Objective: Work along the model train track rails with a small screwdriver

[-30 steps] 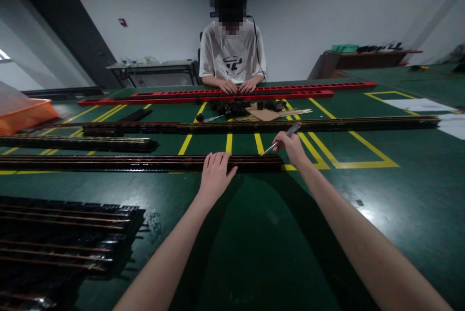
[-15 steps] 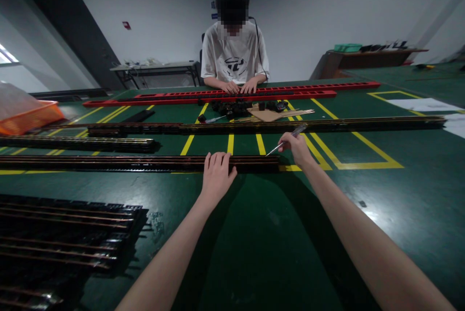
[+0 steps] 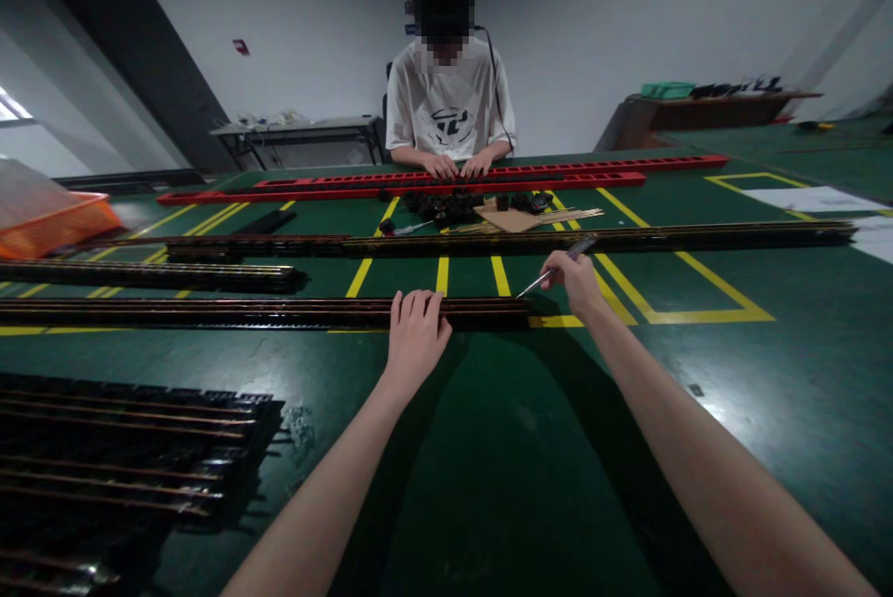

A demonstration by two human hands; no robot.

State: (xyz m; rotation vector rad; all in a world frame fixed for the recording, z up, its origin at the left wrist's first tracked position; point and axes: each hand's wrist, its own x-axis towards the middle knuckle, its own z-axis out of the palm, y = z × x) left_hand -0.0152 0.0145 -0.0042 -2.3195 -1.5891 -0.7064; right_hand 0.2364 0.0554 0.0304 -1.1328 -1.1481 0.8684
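A long black rail (image 3: 230, 311) with copper-coloured strips along its top lies across the table in front of me. My left hand (image 3: 417, 327) grips it near its right end, fingers over the top and thumb on the near side. In my right hand (image 3: 570, 279) is a screwdriver (image 3: 534, 285), pinched between thumb and fingers, with a see-through handle and a thin metal shaft. Its tip points down and left, at the rail's right end; whether it touches a strip I cannot tell.
Beyond lie a shorter black rail (image 3: 146, 274), a long black rail (image 3: 600, 241), dark parts with cardboard (image 3: 513, 218), and red frames (image 3: 405, 188) under a co-worker's hands (image 3: 457, 166). Stacked black rails (image 3: 118, 448) sit near left, an orange basket (image 3: 59, 223) far left, papers (image 3: 816, 199) right.
The screwdriver tip has moved slightly right, towards the rail's end, along with my right hand. The rail's end sits slightly further left. My left hand stays in place on the rail.
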